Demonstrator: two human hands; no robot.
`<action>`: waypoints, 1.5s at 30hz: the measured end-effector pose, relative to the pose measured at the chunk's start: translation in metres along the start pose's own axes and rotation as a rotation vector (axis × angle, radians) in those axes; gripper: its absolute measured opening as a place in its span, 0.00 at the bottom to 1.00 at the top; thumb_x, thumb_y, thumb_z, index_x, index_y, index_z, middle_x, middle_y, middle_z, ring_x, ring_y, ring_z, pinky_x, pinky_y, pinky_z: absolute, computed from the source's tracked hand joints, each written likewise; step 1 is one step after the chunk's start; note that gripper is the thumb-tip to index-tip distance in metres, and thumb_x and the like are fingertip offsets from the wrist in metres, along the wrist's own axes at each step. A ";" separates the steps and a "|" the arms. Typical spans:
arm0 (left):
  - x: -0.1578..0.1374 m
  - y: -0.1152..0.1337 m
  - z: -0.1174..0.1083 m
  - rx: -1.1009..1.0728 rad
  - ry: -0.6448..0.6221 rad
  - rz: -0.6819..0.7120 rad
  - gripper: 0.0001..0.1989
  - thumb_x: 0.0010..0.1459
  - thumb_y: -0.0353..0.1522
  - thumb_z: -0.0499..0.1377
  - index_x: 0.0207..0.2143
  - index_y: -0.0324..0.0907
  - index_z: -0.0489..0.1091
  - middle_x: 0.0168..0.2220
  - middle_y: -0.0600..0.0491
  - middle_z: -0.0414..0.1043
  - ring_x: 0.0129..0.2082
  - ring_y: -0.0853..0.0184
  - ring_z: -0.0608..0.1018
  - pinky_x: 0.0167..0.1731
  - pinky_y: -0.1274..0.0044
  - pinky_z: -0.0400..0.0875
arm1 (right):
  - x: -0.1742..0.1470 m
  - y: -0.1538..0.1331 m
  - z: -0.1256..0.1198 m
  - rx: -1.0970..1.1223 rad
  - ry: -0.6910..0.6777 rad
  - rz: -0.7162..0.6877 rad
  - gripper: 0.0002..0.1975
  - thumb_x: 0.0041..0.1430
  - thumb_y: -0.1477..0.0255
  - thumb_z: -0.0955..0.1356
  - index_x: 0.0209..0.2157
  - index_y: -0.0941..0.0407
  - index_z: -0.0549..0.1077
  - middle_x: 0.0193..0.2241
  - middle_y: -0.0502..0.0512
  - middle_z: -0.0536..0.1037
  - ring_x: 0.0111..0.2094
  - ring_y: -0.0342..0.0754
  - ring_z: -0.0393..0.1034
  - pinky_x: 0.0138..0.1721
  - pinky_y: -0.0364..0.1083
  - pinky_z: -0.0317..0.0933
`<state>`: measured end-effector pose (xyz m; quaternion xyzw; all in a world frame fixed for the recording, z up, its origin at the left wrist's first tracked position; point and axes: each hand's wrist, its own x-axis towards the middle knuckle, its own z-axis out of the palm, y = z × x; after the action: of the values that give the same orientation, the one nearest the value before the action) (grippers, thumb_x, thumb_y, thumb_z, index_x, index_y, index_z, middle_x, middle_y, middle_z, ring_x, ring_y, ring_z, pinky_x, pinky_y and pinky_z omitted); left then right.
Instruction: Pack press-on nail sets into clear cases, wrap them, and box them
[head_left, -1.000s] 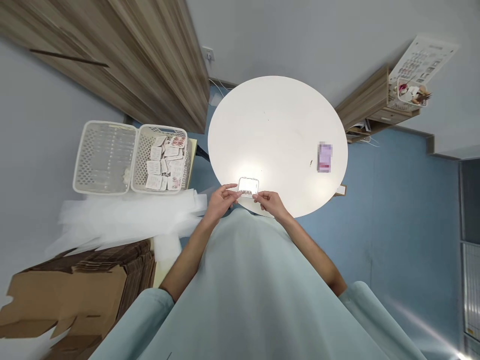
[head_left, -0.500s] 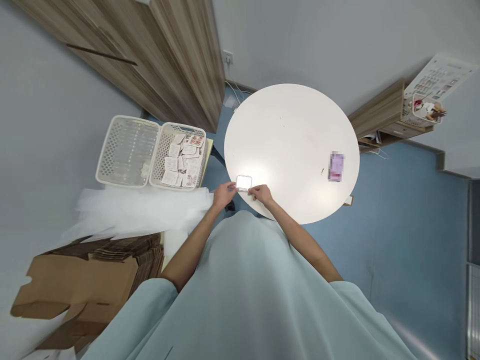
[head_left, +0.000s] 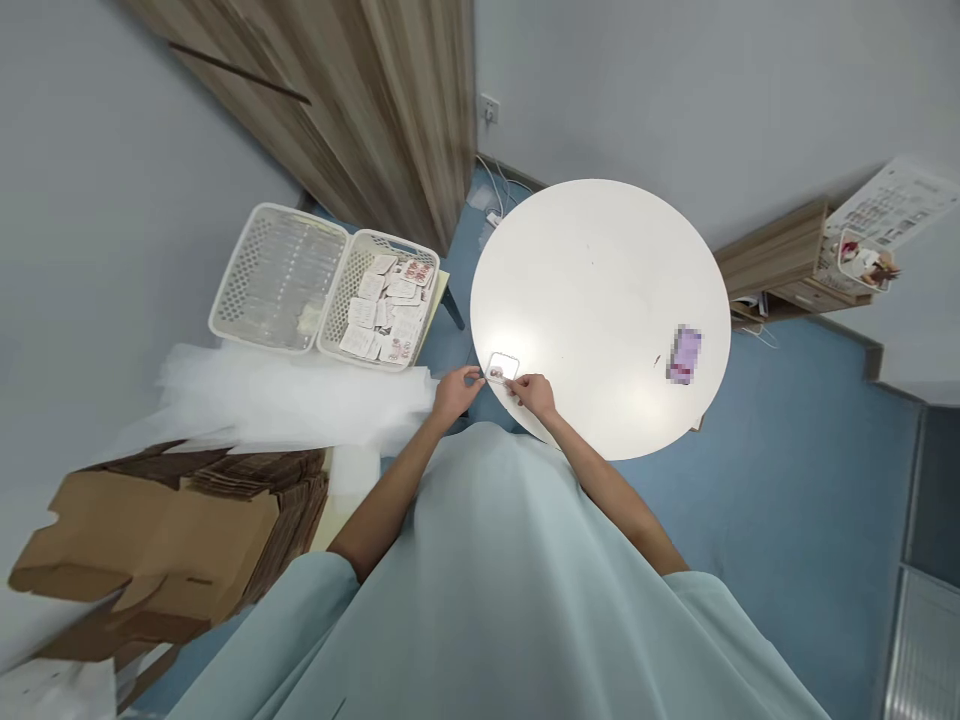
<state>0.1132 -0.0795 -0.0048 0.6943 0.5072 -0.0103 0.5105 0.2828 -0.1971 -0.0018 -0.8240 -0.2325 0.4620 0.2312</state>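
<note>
Over the near left edge of the round white table (head_left: pixel 600 270) is a small flat rectangular case (head_left: pixel 502 368) with rounded corners and a dark outline. It looks clear or shiny. A small reddish-brown patch shows on or inside it, too small to make out. My left hand (head_left: pixel 455 394) pinches its left corner between thumb and fingers. At the lower right edge, my right hand (head_left: pixel 533 394) grips it with closed fingertips.
A blurred purple item (head_left: pixel 684 355) lies on the table's right side. To the left are an open white basket (head_left: pixel 324 340) holding several printed cards (head_left: pixel 386 308), white foam sheets (head_left: pixel 292 400) and stacked cardboard boxes (head_left: pixel 150 540). A wooden cabinet (head_left: pixel 360 100) stands behind.
The case is now tilted, and a reddish-brown patch shows where it looked plain bright white. Both hands stay at it. The whole view has shifted and turned slightly.
</note>
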 end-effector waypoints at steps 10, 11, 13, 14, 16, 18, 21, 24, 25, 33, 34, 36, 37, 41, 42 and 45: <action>-0.065 -0.074 -0.085 -0.031 0.364 -0.068 0.15 0.65 0.38 0.62 0.52 0.45 0.76 0.50 0.48 0.81 0.40 0.60 0.84 0.47 0.68 0.77 | -0.021 -0.082 0.037 -0.124 -0.091 -0.341 0.13 0.65 0.58 0.71 0.35 0.53 0.81 0.34 0.52 0.84 0.28 0.46 0.74 0.34 0.46 0.65; -0.068 -0.087 -0.096 -0.009 0.410 -0.094 0.16 0.65 0.38 0.62 0.53 0.44 0.75 0.51 0.47 0.80 0.42 0.59 0.84 0.48 0.67 0.77 | -0.021 -0.090 0.045 -0.147 -0.103 -0.375 0.13 0.65 0.58 0.71 0.36 0.53 0.81 0.34 0.52 0.84 0.29 0.47 0.74 0.34 0.45 0.64; -0.072 -0.112 -0.116 0.042 0.489 -0.151 0.18 0.64 0.37 0.62 0.55 0.42 0.74 0.54 0.43 0.77 0.46 0.56 0.83 0.51 0.65 0.77 | -0.020 -0.106 0.062 -0.191 -0.130 -0.435 0.12 0.65 0.60 0.71 0.37 0.53 0.82 0.35 0.53 0.84 0.32 0.48 0.74 0.35 0.45 0.64; -0.072 -0.125 -0.126 0.071 0.518 -0.178 0.20 0.64 0.37 0.62 0.57 0.40 0.72 0.56 0.40 0.75 0.48 0.54 0.82 0.53 0.64 0.76 | -0.020 -0.114 0.070 -0.210 -0.145 -0.458 0.12 0.65 0.60 0.71 0.37 0.53 0.82 0.36 0.53 0.85 0.33 0.48 0.74 0.35 0.45 0.64; -0.067 -0.147 -0.142 0.128 0.555 -0.223 0.24 0.63 0.36 0.63 0.59 0.37 0.70 0.60 0.36 0.71 0.54 0.50 0.80 0.58 0.60 0.73 | -0.020 -0.128 0.086 -0.240 -0.180 -0.488 0.11 0.65 0.61 0.71 0.38 0.53 0.83 0.36 0.53 0.85 0.34 0.49 0.74 0.37 0.46 0.64; -0.058 -0.165 -0.155 0.172 0.565 -0.251 0.27 0.63 0.36 0.62 0.62 0.34 0.68 0.64 0.33 0.67 0.60 0.46 0.75 0.62 0.58 0.69 | -0.022 -0.140 0.100 -0.260 -0.206 -0.504 0.10 0.66 0.62 0.71 0.38 0.53 0.83 0.36 0.53 0.85 0.34 0.49 0.75 0.38 0.46 0.64; -0.042 -0.181 -0.165 0.218 0.520 -0.279 0.28 0.63 0.34 0.60 0.64 0.32 0.66 0.68 0.30 0.62 0.65 0.42 0.70 0.64 0.56 0.66 | -0.026 -0.153 0.116 -0.284 -0.225 -0.512 0.10 0.66 0.63 0.70 0.38 0.53 0.83 0.37 0.53 0.85 0.34 0.49 0.75 0.39 0.46 0.64; -0.032 -0.188 -0.166 0.263 0.465 -0.312 0.27 0.63 0.32 0.59 0.64 0.34 0.66 0.66 0.29 0.64 0.65 0.39 0.69 0.61 0.53 0.69 | -0.031 -0.160 0.125 -0.309 -0.235 -0.493 0.09 0.67 0.64 0.70 0.38 0.52 0.83 0.37 0.52 0.85 0.32 0.48 0.74 0.38 0.46 0.63; -0.030 -0.189 -0.165 0.283 0.456 -0.320 0.27 0.63 0.32 0.60 0.63 0.35 0.66 0.64 0.30 0.66 0.64 0.39 0.69 0.59 0.53 0.70 | -0.032 -0.161 0.126 -0.317 -0.236 -0.490 0.09 0.67 0.65 0.70 0.38 0.52 0.83 0.37 0.51 0.85 0.32 0.48 0.74 0.38 0.46 0.63; -0.037 -0.195 -0.158 0.305 0.429 -0.294 0.16 0.67 0.31 0.56 0.55 0.42 0.73 0.52 0.38 0.75 0.56 0.46 0.75 0.54 0.59 0.72 | -0.036 -0.158 0.128 -0.371 -0.215 -0.490 0.09 0.67 0.65 0.69 0.39 0.52 0.83 0.37 0.52 0.85 0.33 0.48 0.75 0.38 0.46 0.63; -0.038 -0.195 -0.158 0.288 0.429 -0.288 0.15 0.67 0.32 0.56 0.54 0.42 0.74 0.51 0.39 0.75 0.55 0.46 0.75 0.54 0.59 0.73 | -0.036 -0.158 0.128 -0.375 -0.218 -0.490 0.09 0.67 0.65 0.70 0.39 0.52 0.83 0.37 0.52 0.85 0.34 0.48 0.75 0.38 0.45 0.62; -0.039 -0.195 -0.160 0.262 0.474 -0.275 0.14 0.67 0.34 0.56 0.53 0.42 0.74 0.52 0.39 0.74 0.55 0.46 0.75 0.54 0.58 0.72 | -0.038 -0.158 0.130 -0.383 -0.228 -0.490 0.09 0.67 0.65 0.70 0.39 0.52 0.82 0.37 0.52 0.85 0.34 0.48 0.75 0.38 0.45 0.62; -0.039 -0.195 -0.163 0.255 0.525 -0.266 0.15 0.67 0.35 0.56 0.53 0.41 0.73 0.53 0.38 0.73 0.56 0.45 0.74 0.56 0.58 0.72 | -0.039 -0.159 0.131 -0.387 -0.232 -0.491 0.09 0.67 0.65 0.70 0.39 0.52 0.82 0.37 0.52 0.85 0.34 0.48 0.75 0.38 0.45 0.62; -0.034 -0.201 -0.182 0.258 0.707 -0.278 0.29 0.62 0.34 0.60 0.63 0.32 0.65 0.63 0.31 0.64 0.64 0.41 0.67 0.63 0.55 0.66 | -0.042 -0.160 0.135 -0.393 -0.250 -0.503 0.09 0.67 0.65 0.69 0.39 0.51 0.82 0.37 0.52 0.84 0.33 0.48 0.74 0.38 0.45 0.63; -0.032 -0.203 -0.186 0.259 0.703 -0.305 0.32 0.59 0.33 0.62 0.64 0.30 0.63 0.65 0.29 0.63 0.64 0.40 0.66 0.63 0.54 0.66 | -0.043 -0.160 0.136 -0.390 -0.253 -0.507 0.09 0.68 0.65 0.69 0.39 0.51 0.82 0.37 0.52 0.84 0.33 0.48 0.74 0.38 0.45 0.63; -0.028 -0.211 -0.197 0.256 0.631 -0.381 0.32 0.56 0.33 0.63 0.62 0.30 0.66 0.61 0.29 0.68 0.62 0.39 0.69 0.61 0.54 0.68 | -0.044 -0.159 0.138 -0.382 -0.262 -0.522 0.10 0.68 0.64 0.69 0.39 0.52 0.82 0.37 0.52 0.84 0.33 0.48 0.75 0.38 0.45 0.64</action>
<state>-0.1506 0.0355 -0.0429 0.6146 0.7539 0.0461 0.2276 0.1158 -0.0756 0.0576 -0.6988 -0.5455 0.4374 0.1511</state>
